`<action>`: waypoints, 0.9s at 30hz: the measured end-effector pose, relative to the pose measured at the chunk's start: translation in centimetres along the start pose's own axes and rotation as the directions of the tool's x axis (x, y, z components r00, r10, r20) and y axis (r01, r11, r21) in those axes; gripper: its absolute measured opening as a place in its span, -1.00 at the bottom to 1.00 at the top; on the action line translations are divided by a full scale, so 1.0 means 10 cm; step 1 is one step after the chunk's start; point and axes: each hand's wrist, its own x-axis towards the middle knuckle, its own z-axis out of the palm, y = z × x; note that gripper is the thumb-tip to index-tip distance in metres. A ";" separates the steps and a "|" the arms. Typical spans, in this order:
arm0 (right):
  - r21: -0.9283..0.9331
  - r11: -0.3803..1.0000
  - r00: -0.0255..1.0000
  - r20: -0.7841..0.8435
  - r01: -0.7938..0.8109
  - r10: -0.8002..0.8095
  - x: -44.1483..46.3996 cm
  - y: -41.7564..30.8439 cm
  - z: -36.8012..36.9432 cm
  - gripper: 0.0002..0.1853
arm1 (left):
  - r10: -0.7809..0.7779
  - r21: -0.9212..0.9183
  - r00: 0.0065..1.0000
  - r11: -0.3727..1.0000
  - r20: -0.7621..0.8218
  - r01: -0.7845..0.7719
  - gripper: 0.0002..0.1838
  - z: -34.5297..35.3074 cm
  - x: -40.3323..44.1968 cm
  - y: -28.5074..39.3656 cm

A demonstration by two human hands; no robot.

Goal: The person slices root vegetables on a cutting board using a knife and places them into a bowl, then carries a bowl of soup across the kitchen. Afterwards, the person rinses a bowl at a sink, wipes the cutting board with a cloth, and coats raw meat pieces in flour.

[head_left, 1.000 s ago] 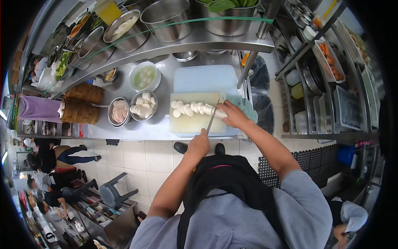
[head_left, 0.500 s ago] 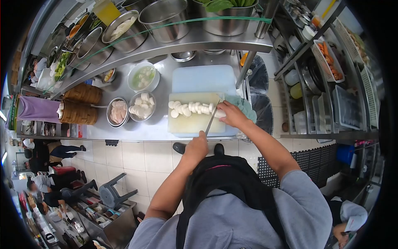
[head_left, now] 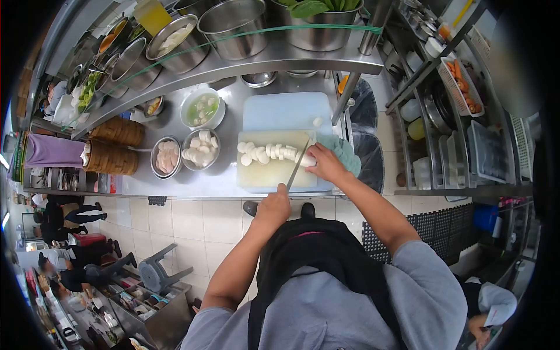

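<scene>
My left hand (head_left: 273,209) is wrapped round the handle of a kitchen knife (head_left: 298,165), whose blade slants up across the cream cutting board (head_left: 262,174). My right hand (head_left: 326,163) grips the end of a white cylindrical vegetable (head_left: 307,160), just right of the blade. Left of the knife, a row of thick round white slices (head_left: 274,152) lies on the board. One loose slice (head_left: 317,122) rests on the larger pale blue board (head_left: 286,111) underneath. The fingertips of my right hand partly cover the uncut piece.
Bowls hold white chunks (head_left: 200,149), pale pieces (head_left: 167,157) and pieces in greenish liquid (head_left: 202,109). Bamboo steamers (head_left: 111,157) stand at left. A green cloth (head_left: 341,154) lies at right. A metal shelf (head_left: 233,69) with pots overhangs the counter. Co-workers are at lower left and lower right.
A single slice now lies on the blue board above the knife tip, where none showed before. The knife and both hands have shifted only slightly.
</scene>
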 end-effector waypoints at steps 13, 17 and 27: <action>0.133 0.991 1.000 -0.004 0.015 -0.014 -0.13 0.06 -0.02 -0.54 | 0.001 -0.046 1.000 0.999 -0.017 -0.002 -0.81 0.54 0.32 -0.14; 0.222 0.975 0.999 -0.022 -0.029 0.035 -0.11 0.09 0.00 -0.56 | 0.027 -0.027 0.999 0.999 -0.023 -0.028 -0.81 0.23 0.16 -0.03; 0.078 0.997 1.000 0.016 -0.026 0.025 -0.07 0.05 -0.07 -0.60 | 0.006 -0.004 1.000 1.000 0.030 -0.006 -0.80 0.38 0.17 0.04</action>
